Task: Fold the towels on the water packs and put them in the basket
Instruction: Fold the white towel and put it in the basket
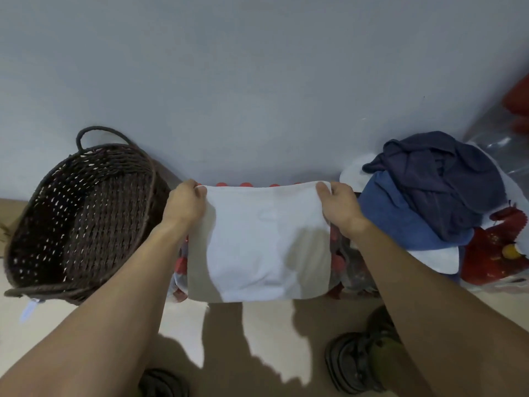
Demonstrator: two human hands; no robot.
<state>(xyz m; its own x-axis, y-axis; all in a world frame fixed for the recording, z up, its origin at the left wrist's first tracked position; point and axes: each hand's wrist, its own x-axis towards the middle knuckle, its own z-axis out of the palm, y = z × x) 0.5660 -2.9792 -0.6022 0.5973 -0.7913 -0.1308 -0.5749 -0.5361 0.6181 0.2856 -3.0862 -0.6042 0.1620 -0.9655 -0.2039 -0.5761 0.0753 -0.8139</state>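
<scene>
- My left hand (186,206) pinches the far left corner of the white towel (266,239); my right hand (339,207) pinches the far right corner. Both are clamped on cloth, thumbs on top.
- The towel lies spread over the water pack (347,267), its near edge hanging toward the floor; red caps (245,184) show just past the far edge.
- Judgement: the fold is in hand. I should keep both corners level, the edge taut, and bring them squarely onto the near edge so the halves match.
- Risk: the bottle tops give an uneven bed, so I expect creases unless I smooth the cloth.
- The basket (83,213) stands to my left, tilted, mouth open toward me; the unfolded pile of blue towels (423,196) sits to my right.
</scene>
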